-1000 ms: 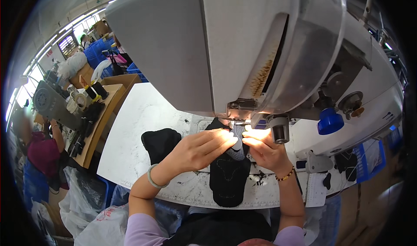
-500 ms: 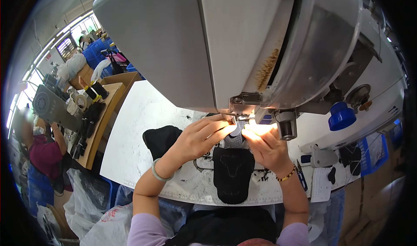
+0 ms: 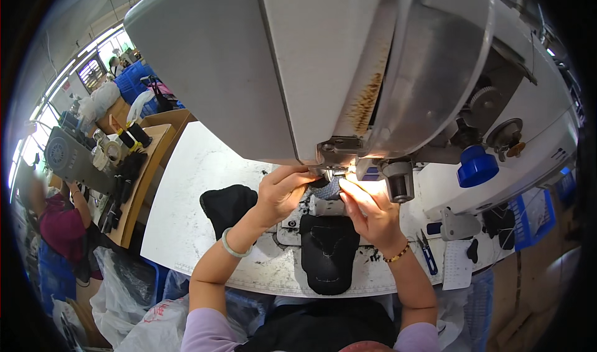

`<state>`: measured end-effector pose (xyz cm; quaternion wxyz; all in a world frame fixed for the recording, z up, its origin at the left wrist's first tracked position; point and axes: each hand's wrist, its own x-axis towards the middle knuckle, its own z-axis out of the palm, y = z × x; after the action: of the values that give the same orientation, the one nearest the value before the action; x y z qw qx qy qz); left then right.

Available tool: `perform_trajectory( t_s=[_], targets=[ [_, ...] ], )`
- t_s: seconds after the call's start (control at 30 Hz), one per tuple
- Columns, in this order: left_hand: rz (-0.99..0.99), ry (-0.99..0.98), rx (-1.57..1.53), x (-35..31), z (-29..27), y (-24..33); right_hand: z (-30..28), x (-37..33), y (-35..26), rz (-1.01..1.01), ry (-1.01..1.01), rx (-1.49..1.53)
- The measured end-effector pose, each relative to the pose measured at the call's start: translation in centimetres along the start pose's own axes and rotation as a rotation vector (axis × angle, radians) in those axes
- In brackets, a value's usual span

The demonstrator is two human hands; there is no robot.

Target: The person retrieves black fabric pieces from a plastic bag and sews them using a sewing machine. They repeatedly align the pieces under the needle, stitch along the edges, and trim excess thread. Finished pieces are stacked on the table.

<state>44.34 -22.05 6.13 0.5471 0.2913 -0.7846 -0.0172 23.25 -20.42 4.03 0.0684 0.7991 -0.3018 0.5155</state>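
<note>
Under the lit needle area of a big grey sewing machine [image 3: 217,72], a small grey textured fabric piece [image 3: 328,190] with a dark edge lies between my hands. My left hand [image 3: 280,193], with a pale bangle on the wrist, pinches at its left side. The thumb and fingers of my right hand [image 3: 373,212], with a beaded bracelet, close on its right side. Fingertips partly hide the piece, and the machine head hides the needle. Just below sits a black padded piece [image 3: 329,259] with light stitching. Left of my left hand lies another black padded piece [image 3: 229,208].
Thread snips [image 3: 429,252] and a white paper sheet [image 3: 458,264] lie at the right of the white table [image 3: 180,196]. A blue knob [image 3: 477,166] juts from the machine. At far left, a person [image 3: 62,221] works beside a wooden bench [image 3: 140,190].
My left hand has drawn slightly left, and a dark edge now shows at the fabric piece where a pale patch was. The view has shifted a little.
</note>
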Motion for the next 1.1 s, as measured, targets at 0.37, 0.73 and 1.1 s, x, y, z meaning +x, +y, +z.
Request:
perform_trajectory(
  t_s=[0.37,0.73,1.1],
  targets=[
    [0.114,-0.055,0.052,0.8,-1.0,0.3,0.0,0.3,1.0,0.035,-0.037,0.050],
    [0.220,-0.166,0.140,1.2,-1.8,1.3,0.2,0.6,-1.8,-0.168,0.083,-0.176],
    [0.284,-0.258,0.446,1.5,-1.4,4.3,-0.2,0.8,-1.3,-0.064,0.063,-0.094]
  ],
)
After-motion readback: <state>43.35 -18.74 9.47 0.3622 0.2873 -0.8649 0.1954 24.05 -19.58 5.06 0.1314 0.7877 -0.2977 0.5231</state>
